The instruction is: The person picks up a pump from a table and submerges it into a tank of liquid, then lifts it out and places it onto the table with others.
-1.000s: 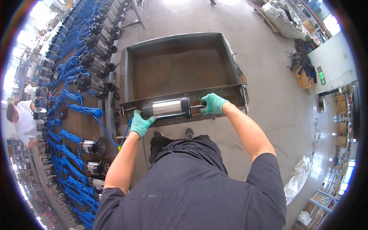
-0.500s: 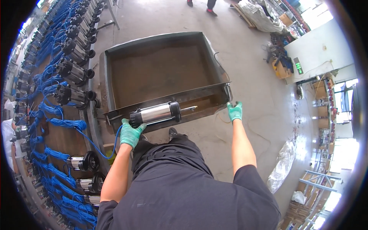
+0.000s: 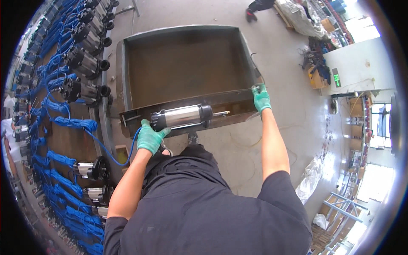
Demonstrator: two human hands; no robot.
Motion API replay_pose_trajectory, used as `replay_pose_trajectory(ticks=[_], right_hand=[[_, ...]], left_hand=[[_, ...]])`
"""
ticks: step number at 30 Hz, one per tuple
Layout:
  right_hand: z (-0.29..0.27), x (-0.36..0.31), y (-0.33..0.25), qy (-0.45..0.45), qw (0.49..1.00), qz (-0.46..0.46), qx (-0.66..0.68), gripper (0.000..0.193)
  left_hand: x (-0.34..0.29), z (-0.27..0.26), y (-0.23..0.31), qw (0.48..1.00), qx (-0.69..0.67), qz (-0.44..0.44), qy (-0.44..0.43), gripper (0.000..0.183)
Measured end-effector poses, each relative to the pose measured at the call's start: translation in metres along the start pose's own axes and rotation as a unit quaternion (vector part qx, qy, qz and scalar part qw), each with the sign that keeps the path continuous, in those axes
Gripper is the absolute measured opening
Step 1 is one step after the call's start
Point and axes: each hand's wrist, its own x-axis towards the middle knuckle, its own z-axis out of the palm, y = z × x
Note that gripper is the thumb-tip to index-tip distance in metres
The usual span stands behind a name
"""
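Note:
A silver cylindrical pump (image 3: 182,117) with black end caps and a thin shaft lies across the near rim of a large rusty metal tray (image 3: 187,63). My left hand (image 3: 151,137), in a green glove, grips the pump's black left end, where a blue cable (image 3: 123,155) trails off. My right hand (image 3: 260,97), also gloved in green, holds the tray's near right corner rim.
A long bench (image 3: 63,140) on the left carries several similar pumps with coiled blue cables. Bare concrete floor (image 3: 289,127) lies to the right. Boxes, plastic sheeting (image 3: 312,178) and a white cabinet (image 3: 357,63) stand at the far right. Another person's feet (image 3: 257,6) show at the top.
My right hand left the pump's shaft end and moved right to the tray's corner. My left hand stays on the pump, which rests on the tray rim.

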Motion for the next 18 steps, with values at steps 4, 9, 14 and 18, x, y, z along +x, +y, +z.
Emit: replay_pose_trajectory(ticks=[4, 9, 14, 18], right_hand=[[0.013, -0.067, -0.043, -0.192, 0.960, 0.076, 0.190, 0.010], [0.032, -0.102, -0.070, -0.227, 0.904, 0.175, 0.317, 0.020], [0.034, -0.099, -0.070, -0.249, 0.874, 0.224, 0.352, 0.024], [0.038, -0.095, -0.069, -0.268, 0.862, 0.239, 0.359, 0.023]], left_hand=[[-0.004, -0.006, 0.010, 0.999, 0.025, -0.027, -0.004, 0.072], [0.000, -0.004, 0.008, 1.000, 0.021, -0.020, -0.005, 0.073], [0.003, 0.001, -0.004, 0.998, 0.065, -0.026, 0.003, 0.073], [0.007, 0.002, -0.012, 0.997, 0.070, -0.015, 0.011, 0.073]])
